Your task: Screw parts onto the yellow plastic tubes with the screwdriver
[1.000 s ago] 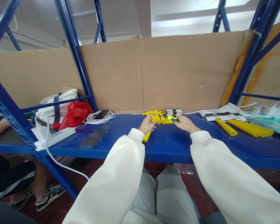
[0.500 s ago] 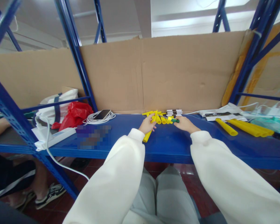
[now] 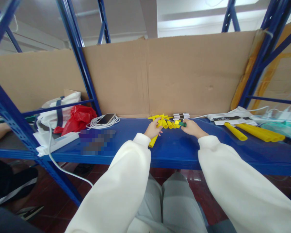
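Note:
My left hand is closed around a yellow tube, which leans with its lower end toward me. In my right hand is a screwdriver with a green and yellow handle. Its thin shaft points left to the upper part of the held tube; whether the tip touches it is too small to tell. Several more yellow pieces lie on the blue shelf just behind and between the hands. A small stack of white and dark pieces sits behind the screwdriver, near the cardboard.
More yellow tubes lie at the right by a white packet. On the left are a phone on a coiled white cable, a red bag and a power strip. A cardboard wall closes the back. Another person's arm shows far left.
Both hands keep nearly the same place and hold. The screwdriver handle has turned or shifted very slightly. At far left, the other person's leg and shoe have moved back to the left.

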A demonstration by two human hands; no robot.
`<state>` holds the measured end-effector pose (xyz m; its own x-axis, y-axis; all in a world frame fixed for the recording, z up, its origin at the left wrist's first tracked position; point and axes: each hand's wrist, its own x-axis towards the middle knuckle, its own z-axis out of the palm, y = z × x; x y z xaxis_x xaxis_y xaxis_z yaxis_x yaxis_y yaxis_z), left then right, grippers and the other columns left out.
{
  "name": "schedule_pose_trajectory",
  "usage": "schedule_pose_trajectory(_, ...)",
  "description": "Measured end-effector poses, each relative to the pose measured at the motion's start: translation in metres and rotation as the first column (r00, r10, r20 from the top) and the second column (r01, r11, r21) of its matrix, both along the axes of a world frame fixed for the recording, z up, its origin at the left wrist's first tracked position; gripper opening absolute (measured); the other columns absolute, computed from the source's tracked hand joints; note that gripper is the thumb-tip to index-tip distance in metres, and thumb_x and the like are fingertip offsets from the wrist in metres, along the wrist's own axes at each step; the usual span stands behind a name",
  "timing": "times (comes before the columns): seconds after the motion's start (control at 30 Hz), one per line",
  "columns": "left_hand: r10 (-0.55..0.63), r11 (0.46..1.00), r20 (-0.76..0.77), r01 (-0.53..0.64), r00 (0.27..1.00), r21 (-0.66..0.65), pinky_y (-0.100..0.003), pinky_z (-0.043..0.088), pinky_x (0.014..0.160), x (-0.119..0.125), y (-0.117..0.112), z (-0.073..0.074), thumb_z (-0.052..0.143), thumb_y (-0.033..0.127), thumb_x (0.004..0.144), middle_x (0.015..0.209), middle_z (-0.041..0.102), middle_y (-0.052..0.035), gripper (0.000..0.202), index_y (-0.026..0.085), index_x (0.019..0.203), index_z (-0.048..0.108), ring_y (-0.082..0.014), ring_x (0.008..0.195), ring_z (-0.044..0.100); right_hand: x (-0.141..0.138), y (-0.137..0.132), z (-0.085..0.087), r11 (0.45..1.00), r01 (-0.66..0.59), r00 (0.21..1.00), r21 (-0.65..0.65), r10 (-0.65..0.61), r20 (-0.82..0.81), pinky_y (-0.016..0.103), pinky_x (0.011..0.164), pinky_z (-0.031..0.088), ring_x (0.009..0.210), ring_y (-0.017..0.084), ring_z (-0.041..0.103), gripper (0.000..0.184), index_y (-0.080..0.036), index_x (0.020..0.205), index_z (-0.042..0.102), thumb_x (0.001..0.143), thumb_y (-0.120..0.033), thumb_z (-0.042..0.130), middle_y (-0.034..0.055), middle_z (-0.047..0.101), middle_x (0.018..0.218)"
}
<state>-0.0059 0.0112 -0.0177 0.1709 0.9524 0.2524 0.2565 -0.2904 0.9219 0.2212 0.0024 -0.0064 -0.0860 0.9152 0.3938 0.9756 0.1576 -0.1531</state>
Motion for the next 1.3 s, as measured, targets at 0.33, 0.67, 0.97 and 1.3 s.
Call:
schedule_pose_trajectory(0.33,0.019,1.0,0.013,-0.019,1.0,0.016,-0.012,0.049,0.044,0.001,-0.002,0.002,0.057,0.001,0.09,0.13,0.063,-0.0191,0.06,0.016,0.148,0.048,-0.001,0.051,0.06,0.005,0.001,-0.002,1.0,0.009,1.0,-0.003,-0.009,-0.009,0.027,0.072,0.046,0.086,0.024,0.07,0.026,-0.021,0.104,0.065,0.078,-0.019,0.064,0.0083,0.076,0.093)
schedule_pose_trajectory(0.67,-0.025,0.998,0.029,0.023,0.999,0.057,-0.013,0.049,0.044,0.001,-0.002,0.002,0.062,0.005,0.088,0.135,0.061,-0.0208,0.063,0.017,0.149,0.049,-0.0016,0.053,0.06,0.0,0.0,-0.003,0.949,-0.251,0.967,-0.191,0.237,-0.092,0.029,0.075,0.051,0.084,0.023,0.068,0.018,-0.017,0.089,0.07,0.072,-0.014,0.066,0.006,0.074,0.092)
schedule_pose_trajectory(0.97,-0.16,0.964,-0.202,0.196,0.966,0.177,-0.021,0.056,0.055,0.008,-0.016,0.006,0.063,0.011,0.088,0.111,0.074,-0.0118,0.06,0.019,0.147,0.054,-0.0085,0.055,0.062,-0.013,0.01,-0.01,0.903,-0.385,0.808,0.189,0.429,-0.404,0.036,0.085,0.054,0.09,0.021,0.067,0.022,-0.019,0.102,0.068,0.087,-0.033,0.062,0.008,0.074,0.1)
schedule_pose_trajectory(1.3,-0.131,0.948,-0.335,0.217,0.933,0.234,-0.03,0.059,0.075,0.012,-0.023,0.013,0.058,0.003,0.086,0.079,0.074,-0.0028,0.057,0.017,0.142,0.06,-0.0132,0.056,0.064,-0.017,0.01,-0.011,0.879,-0.407,0.76,0.25,0.477,-0.441,0.033,0.074,0.053,0.079,0.02,0.065,0.02,-0.019,0.09,0.065,0.088,-0.035,0.053,0.0067,0.072,0.086)
